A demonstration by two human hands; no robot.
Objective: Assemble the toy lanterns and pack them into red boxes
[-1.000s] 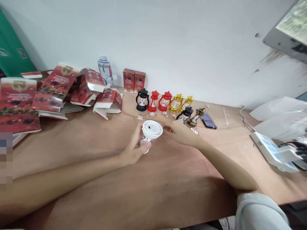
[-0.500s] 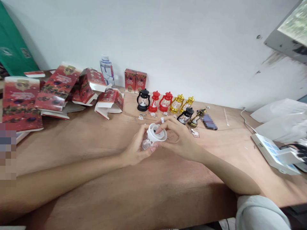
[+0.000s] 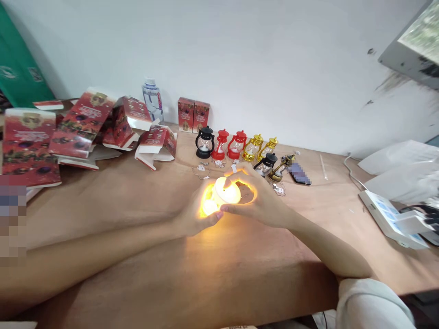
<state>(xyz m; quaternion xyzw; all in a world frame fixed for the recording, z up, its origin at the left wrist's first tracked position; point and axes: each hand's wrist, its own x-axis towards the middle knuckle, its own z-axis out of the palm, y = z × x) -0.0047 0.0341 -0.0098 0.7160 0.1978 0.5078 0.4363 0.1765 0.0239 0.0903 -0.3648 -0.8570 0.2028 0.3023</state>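
A small white lantern [image 3: 228,194] glows bright yellow between my two hands, its base tipped up toward me. My left hand [image 3: 197,212] wraps around its clear body, thumb along the near side. Fingers of my right hand [image 3: 255,196] curl over the base; one fingertip presses at its middle and the thumb grips the rim. Glare hides the finer parts of the lantern. Just beyond stand a black lantern [image 3: 205,144], red lanterns [image 3: 237,145] and gold lanterns [image 3: 253,148]. Another black lantern [image 3: 265,164] and a bronze lantern [image 3: 281,169] stand closer to my right hand.
Opened red printed boxes [image 3: 82,123] pile up at the left. Two upright red boxes [image 3: 193,115] and a water bottle [image 3: 152,100] stand by the wall. A phone [image 3: 299,173] lies right of the lanterns. A power strip [image 3: 391,219] and white plastic bags [image 3: 404,169] occupy the right side.
The white lantern was unlit and now shines yellow, lighting my fingers and the table below. Both hands keep nearly the same hold and position.
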